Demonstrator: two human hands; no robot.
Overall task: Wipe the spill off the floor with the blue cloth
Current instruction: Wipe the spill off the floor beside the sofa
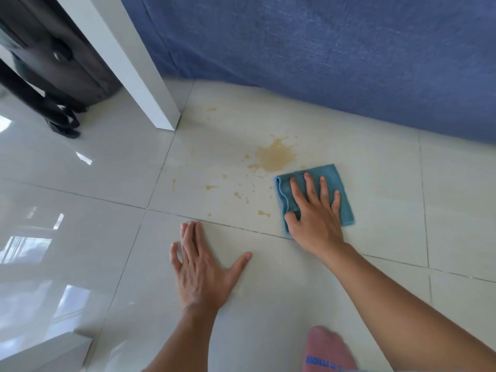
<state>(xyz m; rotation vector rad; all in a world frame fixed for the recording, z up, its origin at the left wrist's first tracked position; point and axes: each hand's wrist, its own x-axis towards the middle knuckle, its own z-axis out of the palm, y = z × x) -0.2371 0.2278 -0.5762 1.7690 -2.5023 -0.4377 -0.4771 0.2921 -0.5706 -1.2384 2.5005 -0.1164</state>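
Note:
A tan liquid spill [276, 156] lies on the white tiled floor [389, 200], with small splashes scattered to its left and below. The folded blue cloth [346, 208] lies flat on the tile just right of and below the main puddle. My right hand [314, 213] presses palm-down on the cloth, fingers spread, pointing away from me. My left hand [201, 267] rests flat on the bare tile, fingers apart, left of the cloth and nearer to me, holding nothing.
A blue fabric-covered bed or sofa side [322, 55] runs along the back. A white furniture leg [139, 76] stands at the left of the spill. A dark bag with straps [53, 63] sits far left. My pink-socked foot [330, 350] is at the bottom.

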